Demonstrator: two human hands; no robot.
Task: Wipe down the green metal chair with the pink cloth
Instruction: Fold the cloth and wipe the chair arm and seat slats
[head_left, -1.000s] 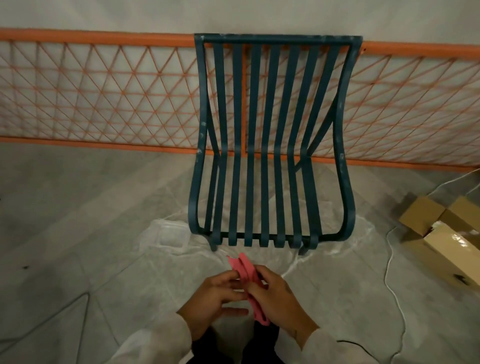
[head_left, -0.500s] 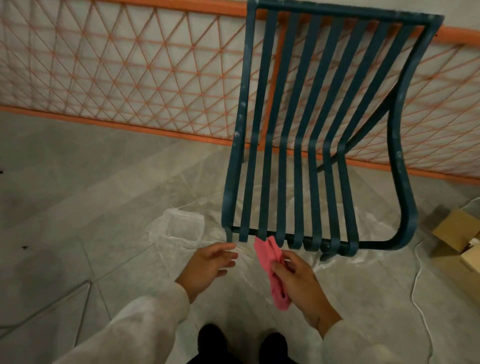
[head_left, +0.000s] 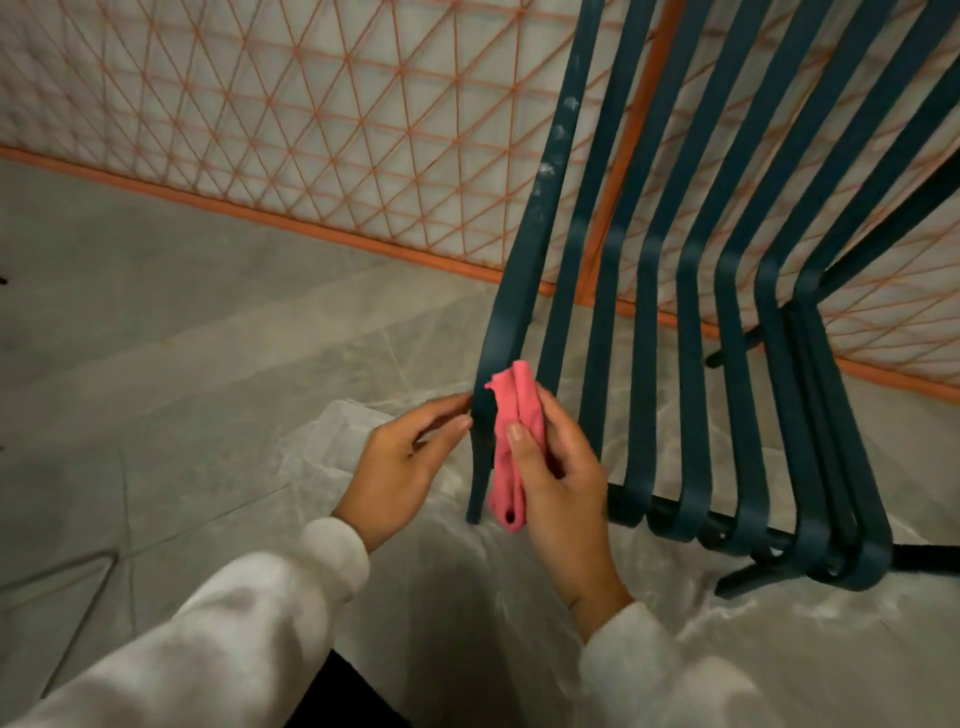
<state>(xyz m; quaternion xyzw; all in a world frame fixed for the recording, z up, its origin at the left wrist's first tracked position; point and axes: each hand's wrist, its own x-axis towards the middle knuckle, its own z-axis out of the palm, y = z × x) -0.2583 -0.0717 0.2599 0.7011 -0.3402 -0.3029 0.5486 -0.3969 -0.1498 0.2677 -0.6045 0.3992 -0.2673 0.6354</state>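
The right hand (head_left: 561, 483) holds the pink cloth (head_left: 514, 395) folded into a narrow strip. Its grip is closed round the strip, with the thumb laid across the front and the fingers behind. The cloth's long axis runs from 12 to 6 o'clock. Its upper end stands clear of the grip and its lower end hangs below the palm.

The green metal chair (head_left: 641, 364) stands on the floor (head_left: 156, 364). Its outer bar (head_left: 511, 312) lies at 9 o'clock from the right grip, with the cloth against the bar's inner edge. That bar is long and thin and leans from its foot at 7 o'clock to its top at 1 o'clock, so the coming stroke probably follows that line upward. The pale smudges higher on the bar suggest where wiping is needed.

The left hand (head_left: 400, 462) is at 9 o'clock from the bar. Its grip is loose and its fingertips (head_left: 460, 402) rest on the bar's outer edge, so it seems to steady the bar rather than clasp it. Both hands are at the bar, but only the right carries the cloth. The remaining slats fan away toward 3 o'clock, well apart from either hand.
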